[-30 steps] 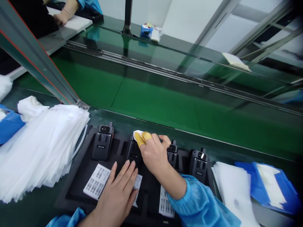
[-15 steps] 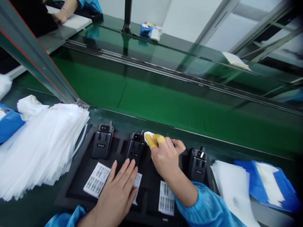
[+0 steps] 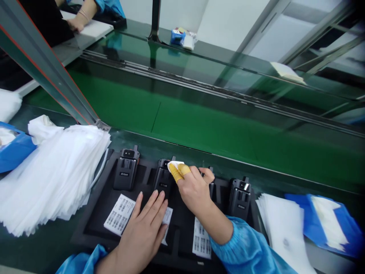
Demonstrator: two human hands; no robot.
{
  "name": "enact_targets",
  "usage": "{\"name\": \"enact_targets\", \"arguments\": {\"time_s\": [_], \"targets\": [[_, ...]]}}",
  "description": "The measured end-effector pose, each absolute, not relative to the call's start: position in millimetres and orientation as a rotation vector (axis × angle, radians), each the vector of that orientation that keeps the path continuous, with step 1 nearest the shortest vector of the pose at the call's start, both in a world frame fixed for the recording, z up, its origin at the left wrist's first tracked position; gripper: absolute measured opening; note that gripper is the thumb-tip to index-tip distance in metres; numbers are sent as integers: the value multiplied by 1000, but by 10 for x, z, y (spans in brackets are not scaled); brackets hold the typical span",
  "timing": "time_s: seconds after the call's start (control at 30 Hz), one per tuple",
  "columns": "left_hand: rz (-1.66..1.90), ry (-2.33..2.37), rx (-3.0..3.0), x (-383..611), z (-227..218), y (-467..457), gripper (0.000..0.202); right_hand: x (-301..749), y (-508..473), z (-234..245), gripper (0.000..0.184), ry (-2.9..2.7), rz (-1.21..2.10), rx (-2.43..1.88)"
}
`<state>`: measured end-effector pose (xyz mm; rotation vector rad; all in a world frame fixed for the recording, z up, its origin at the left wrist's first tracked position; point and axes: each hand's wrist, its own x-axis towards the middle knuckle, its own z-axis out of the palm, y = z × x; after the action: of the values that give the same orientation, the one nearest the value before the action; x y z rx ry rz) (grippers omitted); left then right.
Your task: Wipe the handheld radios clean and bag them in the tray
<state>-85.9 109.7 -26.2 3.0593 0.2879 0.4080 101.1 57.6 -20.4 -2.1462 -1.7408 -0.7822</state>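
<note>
A black handheld radio marked Riton (image 3: 163,182) lies in a black foam tray (image 3: 94,224), its short antenna pointing away from me. My left hand (image 3: 146,228) is flat with fingers stretched, the fingertips at this radio's lower end and the palm partly over a label sheet (image 3: 168,217). In my right hand (image 3: 194,186), two fingers wearing yellow finger cots pinch a small white wiping cloth (image 3: 174,164) against the radio's upper end, by the camera window. Another radio (image 3: 125,171) lies to the left and one (image 3: 240,199) to the right. A further radio (image 3: 211,186) is mostly hidden behind my right hand.
White plastic bags (image 3: 62,171) are fanned out at left, near a blue packet (image 3: 17,148). More white sleeves (image 3: 281,220) and a blue packet (image 3: 310,217) lie at right. A green belt (image 3: 185,118) runs behind. Another person's hand (image 3: 78,23) shows at upper left.
My right hand has moved the cloth left, from beside the radio's antenna onto its upper end. My left hand stays at the lower end. The whole view has shifted slightly.
</note>
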Motion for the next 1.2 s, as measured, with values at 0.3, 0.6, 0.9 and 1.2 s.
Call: {"name": "enact_targets", "arguments": {"time_s": [0.3, 0.6, 0.9, 1.2], "targets": [[466, 312, 2973, -896, -265, 1057, 38, 1052, 323, -229, 28, -1540, -789, -2281], [495, 408, 2929, -1003, -312, 962, 37, 620, 351, -227, 20, -1762, -676, -2062], [513, 438, 2899, -983, -353, 941, 38, 623, 349, -303, 19, -1824, -678, -2069], [456, 413, 2915, -990, -336, 950, 39, 667, 194, -342, 28, -1748, -704, -2113]]}}
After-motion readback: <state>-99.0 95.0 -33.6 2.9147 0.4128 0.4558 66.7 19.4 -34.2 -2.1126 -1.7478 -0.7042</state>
